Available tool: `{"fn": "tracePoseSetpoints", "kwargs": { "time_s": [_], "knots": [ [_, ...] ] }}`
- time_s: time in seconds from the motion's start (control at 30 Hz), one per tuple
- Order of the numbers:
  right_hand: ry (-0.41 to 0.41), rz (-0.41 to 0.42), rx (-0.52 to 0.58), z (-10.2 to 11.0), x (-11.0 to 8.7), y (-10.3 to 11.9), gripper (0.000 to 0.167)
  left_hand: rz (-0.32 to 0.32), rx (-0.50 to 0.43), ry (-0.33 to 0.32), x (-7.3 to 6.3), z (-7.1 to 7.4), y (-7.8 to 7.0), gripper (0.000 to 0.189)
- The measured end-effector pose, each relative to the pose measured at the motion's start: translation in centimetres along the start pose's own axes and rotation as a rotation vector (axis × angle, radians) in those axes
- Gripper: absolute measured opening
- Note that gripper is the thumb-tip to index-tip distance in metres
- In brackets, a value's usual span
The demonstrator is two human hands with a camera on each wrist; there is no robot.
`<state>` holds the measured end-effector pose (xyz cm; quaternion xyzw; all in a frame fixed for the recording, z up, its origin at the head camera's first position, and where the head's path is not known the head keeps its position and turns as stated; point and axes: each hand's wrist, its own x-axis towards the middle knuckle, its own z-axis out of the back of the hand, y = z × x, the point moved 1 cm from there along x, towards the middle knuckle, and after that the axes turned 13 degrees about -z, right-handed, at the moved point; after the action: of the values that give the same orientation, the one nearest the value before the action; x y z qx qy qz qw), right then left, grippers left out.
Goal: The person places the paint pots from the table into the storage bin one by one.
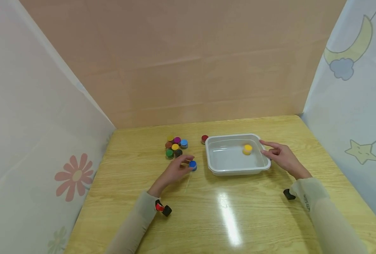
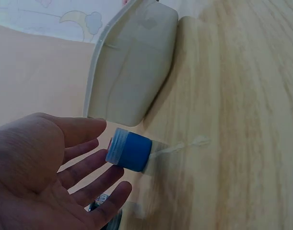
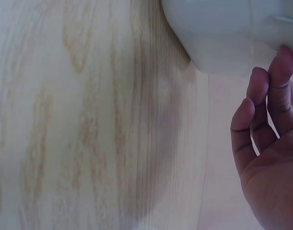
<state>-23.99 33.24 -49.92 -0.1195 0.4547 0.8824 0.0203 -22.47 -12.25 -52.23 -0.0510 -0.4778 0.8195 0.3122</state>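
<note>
A small blue paint jar (image 1: 192,165) stands on the table to the left of the white tray (image 1: 217,173). My left hand (image 1: 176,171) is beside this jar, its thumb and loosely spread fingers on either side. In the left wrist view the blue jar (image 2: 130,149) has a ridged, see-through lid and is close to the fingertips; contact is hard to judge. My right hand (image 1: 283,158) holds the tray's right rim, with thumb and index finger at the edge. Other fingers (image 3: 258,86) come up against its outer wall. One yellow jar (image 1: 247,150) is inside the tray.
Several jars, among them a green jar (image 1: 170,153), a black jar (image 1: 178,153) and a light blue jar (image 1: 184,143), are grouped left of the tray. A dark red jar (image 1: 204,139) stands by its back left corner. Fabric walls (image 1: 207,63) enclose the wooden table (image 1: 188,218).
</note>
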Motion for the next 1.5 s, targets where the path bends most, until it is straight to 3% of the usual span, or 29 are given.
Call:
{"fn": "tracePoseSetpoints", "kwargs": {
  "time_s": [0.17, 0.63, 1.0, 1.5],
  "knots": [
    [-0.002, -0.008, -0.004, -0.1, 0.1, 0.0, 0.062, 0.01, 0.037, 0.024, 0.0, -0.4, 0.3, 0.046],
    [-0.008, 0.024, 0.021, -0.4, -0.1, -0.5, 0.059, 0.084, 0.1, 0.015, 0.3, -1.1, 1.0, 0.039],
    [-0.02, 0.036, 0.016, -0.5, -0.2, -0.6, 0.059, 0.059, 0.118, 0.006, 0.2, -1.1, 0.8, 0.035],
    [-0.005, 0.013, 0.034, -0.2, 0.2, -0.3, 0.06, 0.008, 0.141, -0.028, 0.6, 0.2, -0.2, 0.033]
  ]
}}
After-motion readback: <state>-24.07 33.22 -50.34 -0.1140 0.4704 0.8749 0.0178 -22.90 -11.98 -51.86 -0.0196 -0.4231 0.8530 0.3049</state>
